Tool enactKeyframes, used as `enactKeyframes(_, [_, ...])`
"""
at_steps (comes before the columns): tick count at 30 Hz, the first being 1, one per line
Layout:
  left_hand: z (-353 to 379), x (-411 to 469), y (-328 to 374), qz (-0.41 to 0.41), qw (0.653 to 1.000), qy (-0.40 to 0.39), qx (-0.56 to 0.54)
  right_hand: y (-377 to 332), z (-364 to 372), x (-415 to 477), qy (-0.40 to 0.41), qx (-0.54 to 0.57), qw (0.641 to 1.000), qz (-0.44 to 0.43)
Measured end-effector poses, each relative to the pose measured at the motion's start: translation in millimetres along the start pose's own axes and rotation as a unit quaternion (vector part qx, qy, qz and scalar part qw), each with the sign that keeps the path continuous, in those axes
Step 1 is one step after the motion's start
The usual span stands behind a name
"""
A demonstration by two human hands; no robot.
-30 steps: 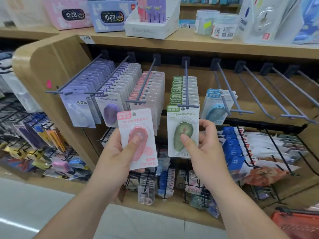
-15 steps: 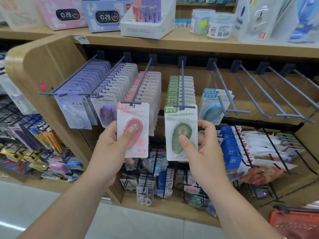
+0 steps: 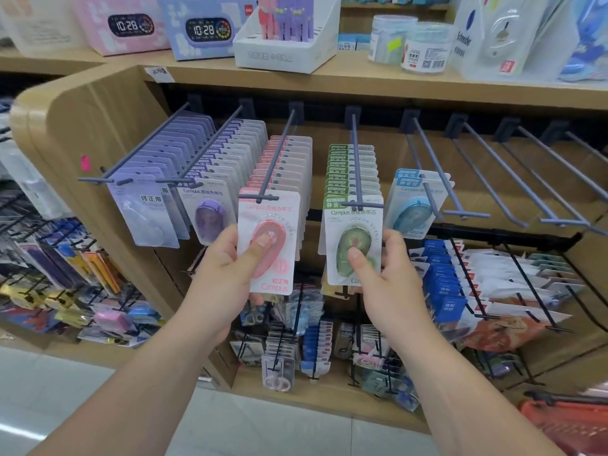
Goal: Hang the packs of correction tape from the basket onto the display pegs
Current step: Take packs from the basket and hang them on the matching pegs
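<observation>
At the peg tips, a pink pack (image 3: 268,245) is pinched by the left hand (image 3: 227,274) and a green pack (image 3: 353,241) by the right hand (image 3: 390,278); both probably need sliding back.

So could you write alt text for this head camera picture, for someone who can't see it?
Two bare hands each hold a pack of correction tape at the front of a shop display peg: the left hand a pink pack, the right hand a green pack. Pegs further right are bare.
</observation>
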State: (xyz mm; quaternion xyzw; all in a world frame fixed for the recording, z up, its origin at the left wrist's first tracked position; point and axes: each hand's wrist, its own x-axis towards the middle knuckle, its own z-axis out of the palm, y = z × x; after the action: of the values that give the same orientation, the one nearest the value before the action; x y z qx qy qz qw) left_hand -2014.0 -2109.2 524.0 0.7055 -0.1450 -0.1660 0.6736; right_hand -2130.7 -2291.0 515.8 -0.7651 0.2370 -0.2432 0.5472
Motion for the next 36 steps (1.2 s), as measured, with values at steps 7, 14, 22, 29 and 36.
enactKeyframes(7, [3, -7, -8, -0.002, 0.999, 0.043, -0.016, 1, -1, 3, -0.005, 0.011, 1.000, 0.009])
enactKeyframes(14, [4, 3, -7, -0.021, 0.999, 0.038, -0.008, 2, -3, 7, -0.011, 0.018, 1.000, 0.004])
enactKeyframes(22, [10, 20, -18, -0.036, 0.998, 0.045, -0.003, 9, -2, 16, -0.026, 0.001, 1.000, -0.014])
enactKeyframes(29, [15, 31, -31, -0.070, 0.997, 0.035, -0.014, 16, 5, 17, -0.009, -0.040, 0.999, 0.002])
enactKeyframes(36, [42, 15, -74, -0.151, 0.988, -0.015, 0.001, 47, -28, -14, 0.041, -0.097, 0.989, 0.106])
